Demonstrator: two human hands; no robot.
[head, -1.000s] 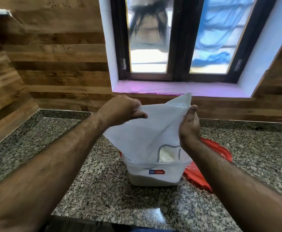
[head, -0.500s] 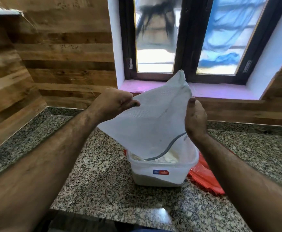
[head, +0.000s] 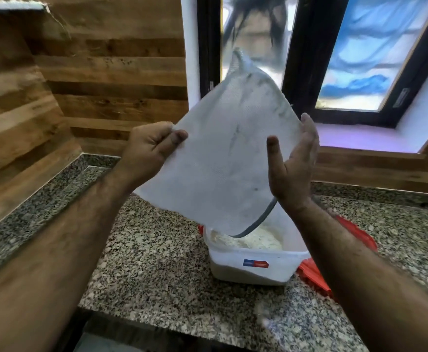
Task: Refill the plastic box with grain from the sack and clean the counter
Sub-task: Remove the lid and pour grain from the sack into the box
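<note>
A white woven sack (head: 230, 158) hangs upside down and tilted over a translucent plastic box (head: 256, 269) on the granite counter (head: 157, 270). The sack's mouth, edged with a grey band, dips into the box. Pale grain (head: 253, 241) is heaped inside the box. My left hand (head: 151, 148) pinches the sack's left edge. My right hand (head: 291, 168) presses flat against its right side, fingers straight and thumb apart, without closing on it.
A red lid (head: 360, 237) lies on the counter behind and right of the box. Wood-panelled walls close the left and back. A window with a pink sill (head: 360, 138) is beyond the counter. The counter's front edge runs below the box.
The sack has been lifted higher and tipped further, its bottom now up by the window. My right hand has opened from holding the sack's edge to a flat palm against it.
</note>
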